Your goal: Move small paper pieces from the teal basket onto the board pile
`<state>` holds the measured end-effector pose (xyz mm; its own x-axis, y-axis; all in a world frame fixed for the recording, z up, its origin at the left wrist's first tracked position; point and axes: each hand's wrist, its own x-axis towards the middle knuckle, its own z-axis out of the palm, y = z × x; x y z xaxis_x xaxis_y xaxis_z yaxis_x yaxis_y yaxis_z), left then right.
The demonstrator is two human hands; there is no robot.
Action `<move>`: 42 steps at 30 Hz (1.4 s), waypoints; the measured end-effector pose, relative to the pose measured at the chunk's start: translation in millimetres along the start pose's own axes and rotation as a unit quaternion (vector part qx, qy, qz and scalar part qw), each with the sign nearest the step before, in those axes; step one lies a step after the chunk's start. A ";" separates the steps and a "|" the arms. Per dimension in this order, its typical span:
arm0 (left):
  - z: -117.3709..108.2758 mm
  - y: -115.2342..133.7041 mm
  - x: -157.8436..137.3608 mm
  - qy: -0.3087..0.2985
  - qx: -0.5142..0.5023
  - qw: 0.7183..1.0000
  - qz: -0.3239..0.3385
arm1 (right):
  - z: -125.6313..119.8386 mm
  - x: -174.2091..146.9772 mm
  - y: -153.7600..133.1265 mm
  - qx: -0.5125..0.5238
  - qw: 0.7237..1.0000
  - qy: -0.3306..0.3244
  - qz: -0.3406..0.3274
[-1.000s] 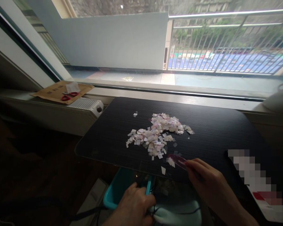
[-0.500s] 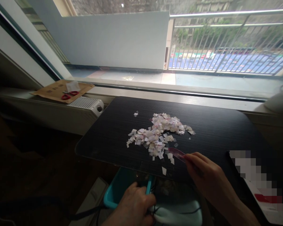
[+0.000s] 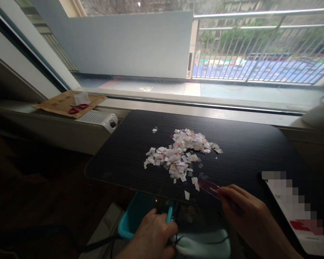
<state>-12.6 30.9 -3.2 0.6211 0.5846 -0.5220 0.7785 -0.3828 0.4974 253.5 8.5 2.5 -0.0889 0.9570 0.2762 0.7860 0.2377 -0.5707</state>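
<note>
A heap of small pale paper scraps (image 3: 190, 142), some pinkish, is spread over the middle of the black tabletop (image 3: 118, 151). My right hand (image 3: 243, 205), at the table's near right edge, pinches a flat, translucent pinkish-purple strip with a rounded end (image 3: 209, 188). The strip's tip touches or nearly touches a few scraps at the near side of the heap. Below the front edge, my left hand (image 3: 158, 230) is closed on the rim of a turquoise bin (image 3: 125, 221); its fingertips are partly hidden. A pale green container (image 3: 205, 248) is right of that hand.
A brown envelope (image 3: 54, 102) with red-handled scissors (image 3: 78, 108) on it lies over the white radiator (image 3: 99, 118) at left. A tablet-like device (image 3: 286, 212), its screen blurred out, rests at the right. Behind the table runs a window sill (image 3: 205, 109).
My right hand has drawn the pinkish strip a little right and toward me, away from the heap. My left hand stays on the bin's rim, and the scraps look almost unmoved.
</note>
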 end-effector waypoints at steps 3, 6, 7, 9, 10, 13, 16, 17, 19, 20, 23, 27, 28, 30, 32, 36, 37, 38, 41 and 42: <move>0.9 -0.5 -1.5 0.005 -0.003 1.000 -0.002 | -4.2 -4.9 2.4 -0.015 1.000 0.010 0.001; 2.5 -1.0 -1.7 0.013 -0.007 1.000 0.007 | -4.3 -3.8 0.3 -0.009 1.000 0.023 0.006; 3.0 -1.3 -1.5 0.016 -0.008 1.000 0.009 | -3.0 -2.2 -1.3 -0.006 1.000 0.024 0.006; 3.6 -2.0 -0.8 0.015 -0.011 1.000 0.012 | 0.6 1.3 -4.8 0.002 1.000 0.010 0.002; 3.9 -2.3 -0.4 0.012 -0.013 1.000 0.013 | 2.2 2.6 -6.3 0.008 1.000 -0.001 -0.002; 4.5 -2.7 -0.2 0.014 -0.015 1.000 0.013 | 3.4 3.5 -8.5 0.034 0.999 -0.025 -0.008; 5.4 -1.8 -1.2 0.027 -0.012 0.999 0.017 | 0.4 1.5 -7.4 0.032 0.999 0.001 -0.004; 5.8 -1.3 -1.6 0.031 -0.010 0.999 0.018 | -0.5 0.5 -6.8 0.026 1.000 0.006 -0.001; 6.5 -0.6 -1.8 0.033 -0.007 0.999 0.014 | -1.0 -1.5 -6.5 0.021 1.000 -0.002 0.005; 6.7 -0.3 -1.6 0.033 -0.005 0.999 0.011 | -0.6 -2.4 -6.8 0.025 1.000 -0.017 0.008; 6.3 -0.4 -0.5 0.023 -0.002 1.000 0.005 | 1.6 -4.1 -8.3 0.053 0.996 -0.067 0.015; 5.0 -1.4 -0.3 0.021 -0.003 1.000 0.009 | 3.1 -4.1 -6.6 0.068 0.996 -0.057 0.014; 4.9 -1.7 -0.5 0.023 -0.003 1.000 0.012 | 3.2 -4.1 -5.8 0.066 0.997 -0.048 0.014; 5.4 -2.0 -0.9 0.027 -0.004 1.000 0.016 | 3.6 -4.2 -5.1 0.063 0.997 -0.044 0.012; 6.2 -2.0 -1.4 0.032 -0.005 0.999 0.017 | 4.0 -4.4 -6.7 0.063 0.996 -0.062 0.007; 6.1 -0.9 -3.0 0.035 -0.007 0.999 0.018 | 4.5 -3.1 -13.0 0.073 0.992 -0.103 0.005; 5.5 -0.5 -3.3 0.035 -0.007 0.999 0.017 | 4.8 -2.1 -14.1 0.075 0.992 -0.102 0.007; 4.8 -0.1 -3.5 0.034 -0.007 0.999 0.015 | 5.1 -1.1 -14.8 0.077 0.992 -0.099 0.008; 3.7 -0.2 -3.3 0.029 -0.001 1.000 0.009 | 6.0 0.8 -15.8 0.080 0.992 -0.098 0.003; 4.1 -0.7 -3.2 0.029 0.001 1.000 0.009 | 6.0 0.6 -16.1 0.081 0.991 -0.104 0.001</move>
<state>-14.7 26.4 -4.6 0.6282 0.6184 -0.4722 0.7679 -0.3950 0.5044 237.1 6.2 7.3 -0.2250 0.9672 0.1183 0.6795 0.2428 -0.6924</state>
